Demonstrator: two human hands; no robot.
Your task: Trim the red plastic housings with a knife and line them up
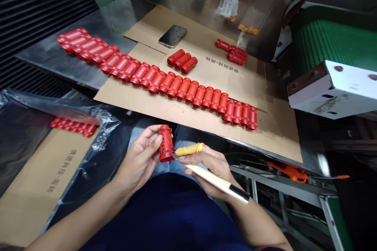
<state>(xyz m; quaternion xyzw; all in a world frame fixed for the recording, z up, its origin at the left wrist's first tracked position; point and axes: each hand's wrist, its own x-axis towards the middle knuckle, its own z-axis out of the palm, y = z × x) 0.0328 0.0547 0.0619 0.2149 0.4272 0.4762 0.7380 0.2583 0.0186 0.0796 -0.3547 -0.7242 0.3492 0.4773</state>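
My left hand (144, 153) is closed around a red ribbed plastic tube (166, 143) with cut-out patterns on its side, held roughly upright over my lap. In my right hand (210, 166) is a cream-handled knife (216, 180) with a black end. Its short blade meets the tube's lower right edge. A yellow finger cot (188, 150) covers one fingertip of that hand, close beside the tube. Beyond both hands, a long row of similar red tubes (176, 87) lies along the cardboard (188, 111) on the metal table.
Three red tubes (182, 61) lie behind the row, near a phone (172, 36). More red parts (234, 51) sit farther back. At right is a green conveyor belt (332, 39) with a white bracket (338, 90). A plastic-lined box (55, 157) at left holds red parts. Orange-handled scissors (290, 171) lie lower right.
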